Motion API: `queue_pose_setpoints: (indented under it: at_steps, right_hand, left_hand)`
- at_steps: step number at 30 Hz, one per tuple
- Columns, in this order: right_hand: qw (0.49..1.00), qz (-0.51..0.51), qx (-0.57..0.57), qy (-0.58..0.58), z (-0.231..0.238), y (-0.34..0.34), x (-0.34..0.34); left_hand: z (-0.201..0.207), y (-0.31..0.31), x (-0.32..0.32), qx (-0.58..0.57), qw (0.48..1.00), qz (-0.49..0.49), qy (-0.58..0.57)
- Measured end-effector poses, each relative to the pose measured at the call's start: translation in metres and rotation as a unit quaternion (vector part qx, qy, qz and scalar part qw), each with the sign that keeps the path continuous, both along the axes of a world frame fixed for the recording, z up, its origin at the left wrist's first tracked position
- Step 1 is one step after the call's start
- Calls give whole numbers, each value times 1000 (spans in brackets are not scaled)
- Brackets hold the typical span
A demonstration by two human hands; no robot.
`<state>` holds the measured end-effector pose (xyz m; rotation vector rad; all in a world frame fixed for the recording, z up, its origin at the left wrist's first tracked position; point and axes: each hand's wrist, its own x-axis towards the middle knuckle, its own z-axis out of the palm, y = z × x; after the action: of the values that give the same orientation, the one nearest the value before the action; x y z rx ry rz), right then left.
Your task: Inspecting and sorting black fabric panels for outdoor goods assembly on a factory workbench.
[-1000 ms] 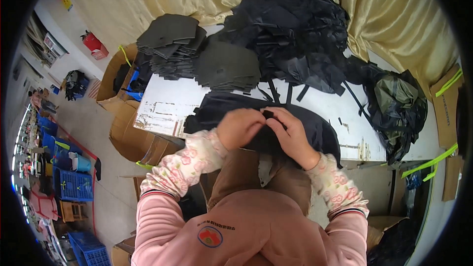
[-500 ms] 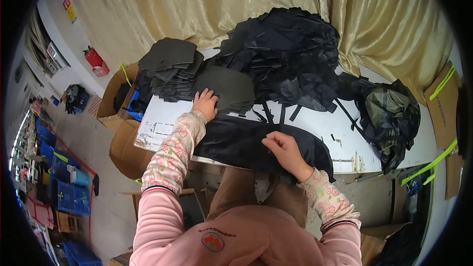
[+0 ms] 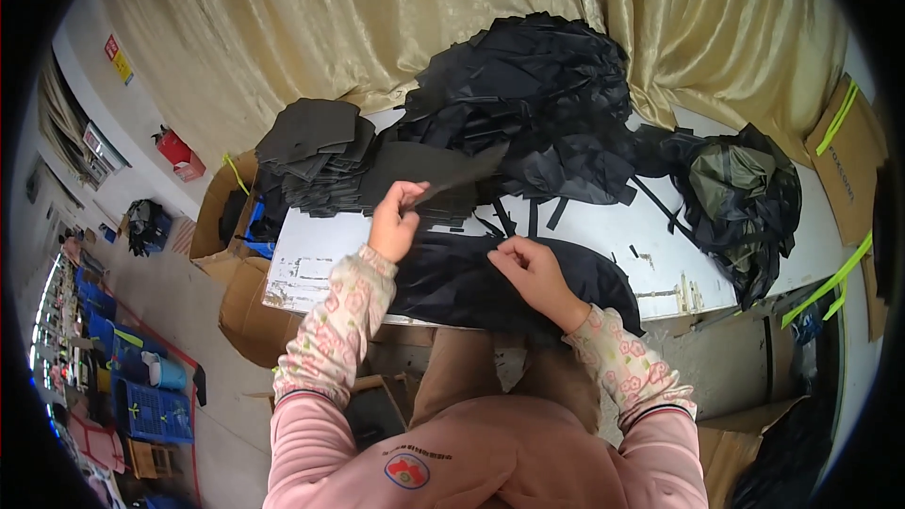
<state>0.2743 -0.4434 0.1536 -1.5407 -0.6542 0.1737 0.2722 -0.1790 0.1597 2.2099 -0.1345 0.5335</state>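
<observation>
My left hand [image 3: 396,221] pinches the near edge of a dark grey foam sheet [image 3: 462,172], which is lifted and tilted above the near stack of such sheets. A taller stack of dark grey sheets [image 3: 311,132] stands to its left. In front of me a long black fabric piece [image 3: 452,273] lies along the table's near edge and hangs over it. My right hand [image 3: 535,273] is over this fabric, thumb and fingers drawn together; whether anything is between them is hidden.
A heap of black fabric pieces [image 3: 528,85] covers the table's back. Black and olive fabric [image 3: 731,179] is bunched at the right of the white table [image 3: 302,269]. Cardboard boxes [image 3: 250,311] stand at the left, and gold curtains [image 3: 283,19] hang behind.
My left hand has gone from resting on the near stack to holding a sheet up from it. My right hand has shifted slightly left over the black fabric.
</observation>
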Motion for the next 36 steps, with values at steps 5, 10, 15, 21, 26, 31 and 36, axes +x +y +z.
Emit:
queue_pose_setpoints:
  at_steps: [5,10,15,21,26,31,36]
  right_hand:
    - [999,-3,35,-2,15,19,5]
    - [984,17,168,61,6,18,3]
    - [966,16,132,-221,22,-17,22]
    - [926,226,180,242,80,-82,2]
    - [952,85,105,273,66,-86,-5]
    - [950,40,48,305,-6,-126,-2]
    - [943,-51,-108,310,-50,-184,-4]
  left_hand:
    - [26,-70,-48,-271,951,-142,40]
    - [27,-86,-57,-136,968,-213,-4]
    - [57,-78,-56,202,957,-163,-128]
    - [83,-58,-57,319,921,-131,-180]
    - [86,-56,-74,23,960,-265,-88]
    - [71,-31,-86,-354,903,-25,-242]
    - [29,50,-106,-376,892,184,-171]
